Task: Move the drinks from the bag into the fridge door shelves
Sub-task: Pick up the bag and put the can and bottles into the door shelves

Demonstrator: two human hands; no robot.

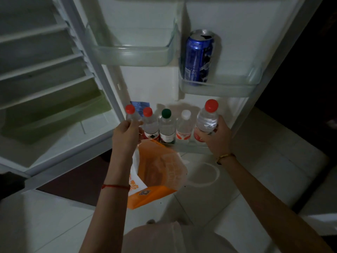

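From where I stand, not one word or number can be read. The blue can in the door shelf carries white print, too blurred to make out. The red-and-white labels on the bottles, the blue sticker on the door and the orange bag with its small code square are just as illegible.

Dim, soft blur, wide-angle edge warp
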